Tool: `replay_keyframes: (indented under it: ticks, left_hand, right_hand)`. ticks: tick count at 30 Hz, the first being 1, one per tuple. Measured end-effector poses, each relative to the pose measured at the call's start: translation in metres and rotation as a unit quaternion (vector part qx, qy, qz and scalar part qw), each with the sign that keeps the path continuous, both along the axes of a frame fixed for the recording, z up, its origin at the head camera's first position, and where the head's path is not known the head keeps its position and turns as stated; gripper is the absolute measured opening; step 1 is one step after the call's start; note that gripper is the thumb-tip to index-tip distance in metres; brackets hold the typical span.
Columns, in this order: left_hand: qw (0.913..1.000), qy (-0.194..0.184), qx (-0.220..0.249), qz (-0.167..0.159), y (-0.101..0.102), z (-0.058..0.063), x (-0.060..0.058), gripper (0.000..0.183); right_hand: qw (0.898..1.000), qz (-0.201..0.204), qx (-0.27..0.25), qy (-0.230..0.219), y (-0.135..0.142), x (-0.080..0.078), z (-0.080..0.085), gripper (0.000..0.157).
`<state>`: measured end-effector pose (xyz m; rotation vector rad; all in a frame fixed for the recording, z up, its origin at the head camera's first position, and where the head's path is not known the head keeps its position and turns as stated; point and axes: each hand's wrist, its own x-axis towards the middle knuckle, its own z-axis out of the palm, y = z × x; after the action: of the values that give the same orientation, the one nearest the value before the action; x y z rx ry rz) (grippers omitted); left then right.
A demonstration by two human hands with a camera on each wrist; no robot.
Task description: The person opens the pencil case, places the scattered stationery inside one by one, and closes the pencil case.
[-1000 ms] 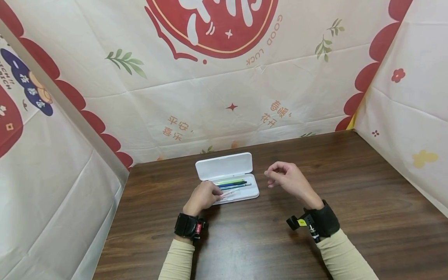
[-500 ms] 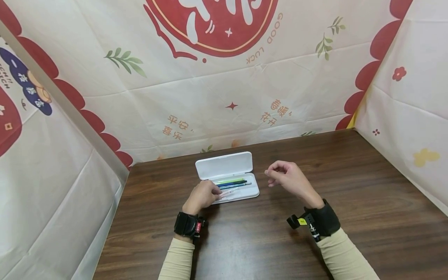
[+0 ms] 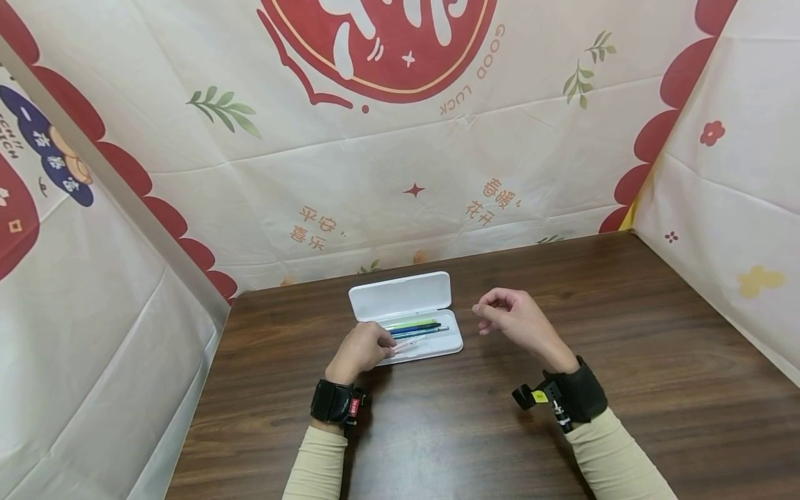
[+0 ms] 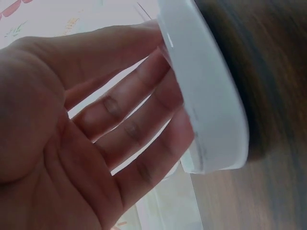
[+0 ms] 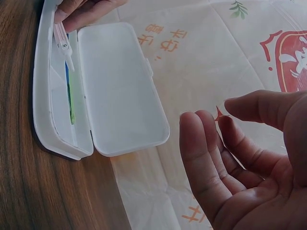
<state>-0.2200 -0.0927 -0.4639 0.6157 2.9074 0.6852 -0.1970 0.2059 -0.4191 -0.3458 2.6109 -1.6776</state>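
Note:
A white pencil case (image 3: 451,342) stands on the table with its lid (image 3: 400,297) raised. My left hand (image 3: 361,351) reaches into its left end, thumb and fingertips pinching a pink-and-white drawing compass (image 5: 63,43). The compass slants over the tray, its pale tip towards the right end. Behind it lie a green pen (image 3: 410,325) and dark and blue pens (image 3: 420,332), their left ends hidden by the hand. In the left wrist view the case wall (image 4: 211,105) covers the fingertips. My right hand (image 3: 515,318) hovers right of the case, fingers loosely bent, holding nothing.
The brown wooden table (image 3: 425,430) extends around the case. A printed cloth (image 3: 375,160) hangs behind its far edge, and white cloth sides stand at left (image 3: 106,333) and right (image 3: 737,208). Each wrist wears a black strap with a camera (image 3: 336,403).

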Motion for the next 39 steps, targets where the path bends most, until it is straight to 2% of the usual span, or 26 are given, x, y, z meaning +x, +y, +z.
replay_keyframes:
  ticks: [4, 6, 11, 13, 20, 24, 28, 35, 39]
  left_hand:
    - [1.0, -0.002, 0.002, 0.005, 0.0, 0.0, 0.0, 0.012]
    - [1.0, -0.003, 0.001, 0.008, 0.001, 0.0, 0.0, 0.012]
    - [1.0, 0.0, 0.001, 0.006, 0.0, 0.0, 0.0, 0.01]
    - [1.0, 0.004, 0.002, 0.004, 0.0, -0.001, 0.0, 0.009]
    - [0.9999, 0.009, 0.004, 0.003, 0.0, 0.001, 0.001, 0.009]
    - [0.9999, 0.008, 0.007, 0.002, 0.0, 0.002, 0.001, 0.008]
    - [0.9999, 0.006, 0.009, 0.001, -0.001, 0.002, 0.001, 0.009]
    - [0.9997, 0.007, 0.024, -0.007, -0.003, 0.004, 0.001, 0.011]
    - [0.9994, 0.006, 0.034, -0.009, -0.005, 0.007, 0.001, 0.012]
  right_hand:
    - [1.0, 0.0, 0.001, -0.002, 0.0, 0.0, 0.0, 0.03]
    - [1.0, -0.001, 0.004, -0.002, -0.003, 0.005, 0.008, 0.027]
    - [1.0, -0.001, 0.01, -0.004, -0.003, 0.004, 0.007, 0.024]
    - [1.0, -0.001, 0.008, -0.005, -0.001, 0.001, 0.001, 0.024]
    - [1.0, -0.004, 0.017, 0.005, -0.011, 0.016, 0.028, 0.017]
    - [1.0, -0.006, 0.028, 0.004, -0.013, 0.021, 0.034, 0.016]
    - [1.0, -0.005, 0.028, 0.003, -0.012, 0.017, 0.028, 0.016]
    - [1.0, -0.001, 0.021, -0.004, -0.004, 0.001, 0.001, 0.024]
    - [1.0, 0.002, 0.025, -0.005, -0.003, -0.002, -0.004, 0.027]
